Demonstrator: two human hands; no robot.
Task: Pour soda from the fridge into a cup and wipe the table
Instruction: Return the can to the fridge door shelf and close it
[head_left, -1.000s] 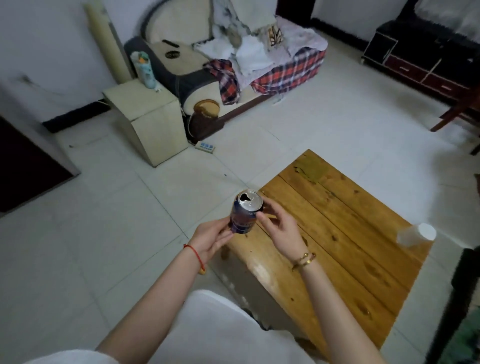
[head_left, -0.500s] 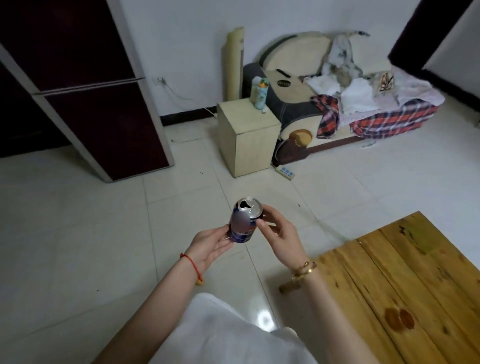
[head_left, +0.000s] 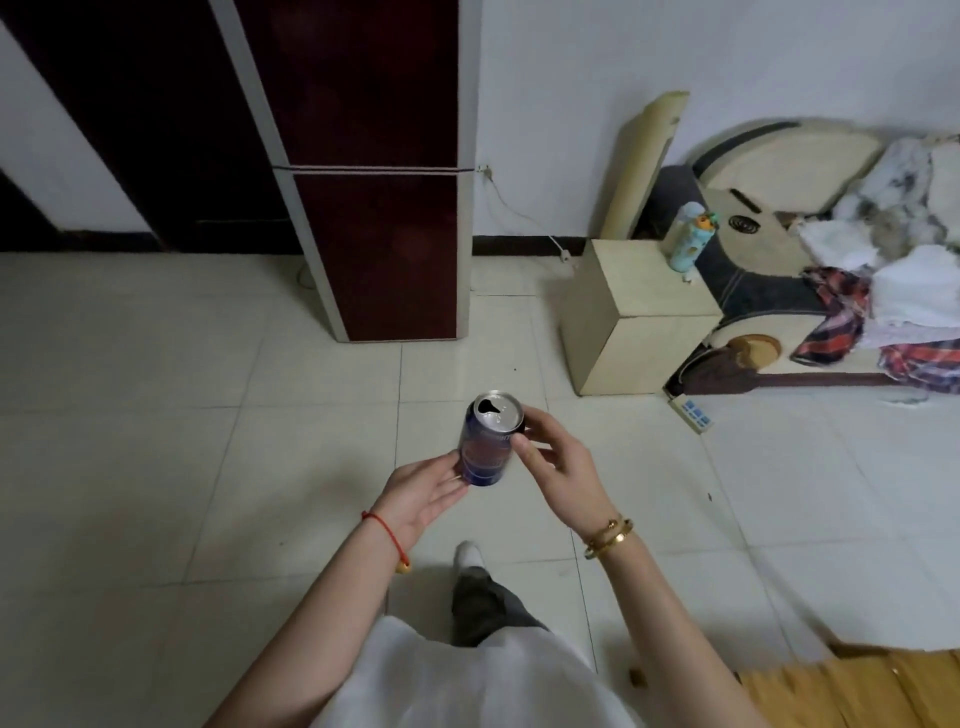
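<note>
can: a blue soda can (head_left: 487, 440) is held upright in mid-air over the tiled floor (head_left: 156, 441), centre of view; its top is already open, with a dark drinking hole on the far-left side of the lid.
left hand: the left hand (head_left: 427, 491) cradles the can's lower wall from the near left, fingers curled under and round the base.
right hand: the right hand (head_left: 553, 465) pinches the can near its top rim from the right, thumb on the near side; the other fingertips are hidden behind the can.
weight: cannot tell how full it is; likely light, thin metal.
stiffness: the wall probably dents if squeezed hard, and an open can would then spill.
slip: smooth painted metal, possibly damp from the cold, so judged slippery.
where to hold: round the middle of the wall with one hand, hole kept upward until pouring.
fridge: a dark red fridge (head_left: 374, 171) stands far, left of centre, doors closed.
table: only a wooden corner of the table (head_left: 852, 691) shows, near right.
cup: not in view.
</note>
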